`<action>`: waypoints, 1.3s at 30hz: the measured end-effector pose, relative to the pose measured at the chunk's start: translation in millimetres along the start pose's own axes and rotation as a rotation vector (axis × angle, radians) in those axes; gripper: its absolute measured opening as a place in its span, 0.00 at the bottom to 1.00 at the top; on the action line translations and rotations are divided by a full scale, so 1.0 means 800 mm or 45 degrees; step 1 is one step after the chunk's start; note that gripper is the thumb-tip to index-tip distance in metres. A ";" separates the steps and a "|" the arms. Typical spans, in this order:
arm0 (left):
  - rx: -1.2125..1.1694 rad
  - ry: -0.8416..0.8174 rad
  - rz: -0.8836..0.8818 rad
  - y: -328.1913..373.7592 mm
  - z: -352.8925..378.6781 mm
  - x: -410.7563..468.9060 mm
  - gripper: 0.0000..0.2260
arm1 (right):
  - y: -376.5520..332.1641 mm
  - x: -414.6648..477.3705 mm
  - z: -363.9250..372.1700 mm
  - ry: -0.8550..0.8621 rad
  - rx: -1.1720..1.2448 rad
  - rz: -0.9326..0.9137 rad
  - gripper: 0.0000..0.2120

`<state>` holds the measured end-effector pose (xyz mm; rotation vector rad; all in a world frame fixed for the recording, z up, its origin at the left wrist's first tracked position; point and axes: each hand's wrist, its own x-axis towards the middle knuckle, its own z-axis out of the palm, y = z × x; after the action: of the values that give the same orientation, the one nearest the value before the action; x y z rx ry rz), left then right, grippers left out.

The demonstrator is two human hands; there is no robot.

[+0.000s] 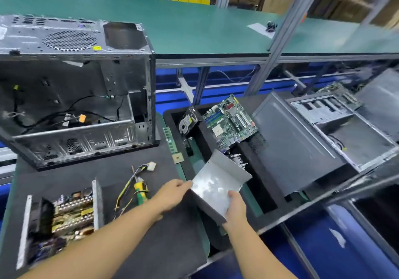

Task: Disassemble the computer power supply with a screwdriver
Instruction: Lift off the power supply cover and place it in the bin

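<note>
The left hand (172, 194) and right hand (236, 209) are pinching the metal cover (218, 181) right of the power supply (62, 220); shallow edge grip, possibly slipping or cutting.

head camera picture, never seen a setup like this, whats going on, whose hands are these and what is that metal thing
There is no machine here. A person wears a camera on the head, so this single picture looks forward and down at their own bare hands. The left hand and the right hand both grip a bent metal cover, probably the power supply's lid. The opened power supply sits on the dark mat at lower left, its parts exposed. A screwdriver with a yellow-green handle lies near it. Behind stands an open computer case, and a green motherboard lies further right.
</note>
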<state>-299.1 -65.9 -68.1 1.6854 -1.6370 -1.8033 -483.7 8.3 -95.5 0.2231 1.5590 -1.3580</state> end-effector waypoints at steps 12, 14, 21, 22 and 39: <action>-0.661 -0.020 -0.001 0.016 0.035 0.042 0.13 | -0.009 0.034 0.019 -0.058 0.358 0.123 0.09; -0.685 -0.021 -0.007 0.020 0.031 0.049 0.22 | -0.010 0.043 0.027 -0.093 0.353 0.123 0.11; -0.441 -0.061 0.057 0.019 0.033 0.062 0.20 | -0.020 0.078 0.050 -0.139 0.272 0.146 0.08; -0.429 -0.076 0.042 0.017 0.034 0.061 0.18 | -0.020 0.081 0.052 -0.133 0.257 0.153 0.08; -0.428 0.333 0.159 0.006 0.004 0.034 0.13 | -0.018 0.041 0.078 0.018 -1.028 -0.274 0.15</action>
<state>-313.4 -86.1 -81.3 1.5534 -1.2248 -1.6108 -474.7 -63.2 -101.8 -0.4425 2.0526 -0.7799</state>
